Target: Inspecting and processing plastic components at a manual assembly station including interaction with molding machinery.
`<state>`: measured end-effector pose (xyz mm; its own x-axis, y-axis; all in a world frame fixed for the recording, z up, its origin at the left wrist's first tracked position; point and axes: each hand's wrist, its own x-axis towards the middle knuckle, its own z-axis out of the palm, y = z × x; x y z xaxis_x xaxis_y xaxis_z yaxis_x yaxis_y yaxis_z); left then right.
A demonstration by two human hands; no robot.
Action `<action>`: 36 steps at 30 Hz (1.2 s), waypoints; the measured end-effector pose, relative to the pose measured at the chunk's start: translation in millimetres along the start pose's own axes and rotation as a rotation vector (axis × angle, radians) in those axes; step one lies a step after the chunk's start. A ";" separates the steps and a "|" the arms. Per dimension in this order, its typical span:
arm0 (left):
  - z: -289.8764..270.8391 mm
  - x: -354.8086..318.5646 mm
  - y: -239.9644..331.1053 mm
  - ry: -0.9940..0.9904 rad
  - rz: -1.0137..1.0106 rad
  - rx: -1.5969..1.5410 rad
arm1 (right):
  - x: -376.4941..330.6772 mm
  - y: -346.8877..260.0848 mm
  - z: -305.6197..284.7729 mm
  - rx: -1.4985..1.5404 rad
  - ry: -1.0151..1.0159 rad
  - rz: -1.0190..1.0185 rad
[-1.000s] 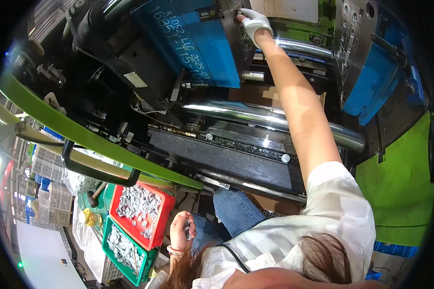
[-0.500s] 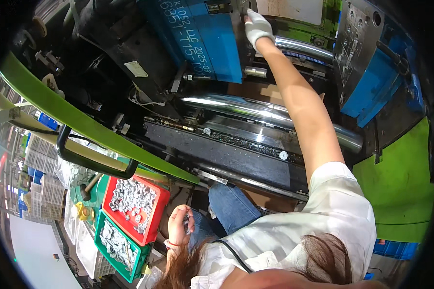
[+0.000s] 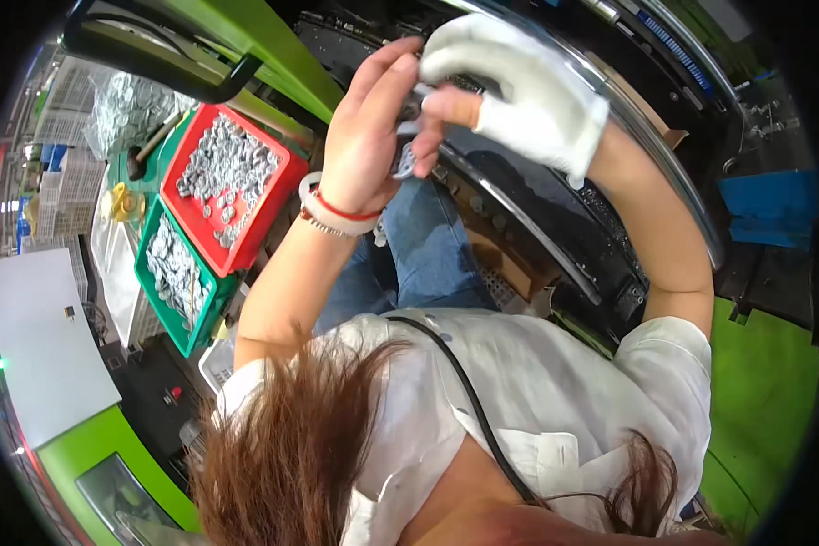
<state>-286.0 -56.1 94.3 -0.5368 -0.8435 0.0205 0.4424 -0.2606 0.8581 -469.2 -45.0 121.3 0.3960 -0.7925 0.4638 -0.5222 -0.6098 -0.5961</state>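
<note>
In front of my body, above my knees, both hands meet. My left hand [image 3: 366, 132], bare with a white band, a red string and a beaded bracelet at the wrist, has its fingers curled round small grey moulded pieces [image 3: 406, 153], with loop-like rims showing. Against it is my right hand [image 3: 528, 91] in a white glove with the thumb tip bare. Its fingers arch over toward the left fingertips, and the thumb reaches the grey pieces. What lies between the right fingertips is hidden and blurred.
At left, a red tray [image 3: 278, 187] of round grey pieces stands beside a green tray [image 3: 189, 335] of more. A mallet [image 3: 144, 162] and a yellow item [image 3: 121, 202] lie beyond. A green machine frame [image 3: 278, 55] and steel bar [image 3: 537, 223] edge the work area.
My right hand has come back from between the machine's blue mould blocks to my left hand. The left hand has risen from beside my knee, and my view has shifted with my body.
</note>
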 end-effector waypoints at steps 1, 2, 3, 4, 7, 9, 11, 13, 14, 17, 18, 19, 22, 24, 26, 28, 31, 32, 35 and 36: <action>4.6 2.5 -0.2 -0.033 0.021 0.006 | -2.8 -0.8 9.6 -0.024 0.046 -0.023; 8.6 4.3 -1.1 -0.037 0.005 0.029 | -5.4 0.6 13.7 -0.041 -0.019 0.096; 12.8 3.8 -3.1 -0.008 0.017 0.054 | -7.9 2.0 15.6 0.033 0.002 0.070; 16.5 2.8 -5.4 0.019 0.032 0.083 | -9.7 4.2 15.0 0.102 0.022 0.094; 19.5 1.7 -5.2 0.063 0.059 0.094 | -14.2 10.5 9.3 0.145 0.097 0.108; 20.0 3.3 -6.4 0.052 0.049 0.125 | -18.0 13.0 8.4 0.275 0.169 0.193; 22.1 6.9 -10.3 0.094 0.019 0.023 | -19.6 14.9 10.4 0.322 0.268 0.206; 23.9 9.1 -12.7 0.138 -0.016 -0.081 | -19.2 16.0 13.4 0.434 0.409 0.203; 24.5 9.5 -13.2 0.137 -0.025 -0.099 | -19.5 15.9 15.1 0.605 0.456 0.336; 28.4 6.0 -16.9 0.085 0.040 0.036 | -20.5 15.8 17.3 0.864 0.379 0.427; 29.0 6.6 -17.7 0.077 0.051 0.040 | -21.0 15.3 19.5 0.865 0.380 0.433; 28.7 7.0 -17.7 0.104 0.051 0.034 | -21.9 15.0 20.2 0.894 0.345 0.404; 26.2 8.7 -16.4 0.124 0.069 0.020 | -26.2 13.9 18.0 1.016 0.217 0.330; 22.1 9.1 -11.5 0.053 0.026 0.025 | -27.2 12.7 10.8 1.126 0.172 0.259; 21.7 10.1 -9.6 -0.003 -0.017 0.045 | -26.2 10.8 1.6 0.825 0.206 0.170; 24.2 11.4 -10.2 -0.019 -0.012 0.074 | -27.3 8.7 -12.7 0.721 0.055 0.312; 27.8 14.9 -12.7 -0.010 -0.034 0.053 | -27.5 6.7 -19.8 0.621 -0.018 0.318; 27.5 17.2 -13.8 -0.022 -0.042 0.035 | -29.7 6.3 -18.5 0.636 -0.016 0.303; 20.2 18.4 -17.3 0.031 -0.130 0.243 | -33.3 12.2 -8.7 0.469 0.080 0.244; 16.0 17.2 -19.1 0.045 -0.165 0.317 | -30.6 15.4 -2.7 0.515 0.162 0.294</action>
<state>-315.1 -58.2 86.4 -0.5471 -0.8238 -0.1481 0.1038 -0.2424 0.9646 -491.3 -30.1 99.7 0.1496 -0.9415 0.3019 -0.1445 -0.3228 -0.9354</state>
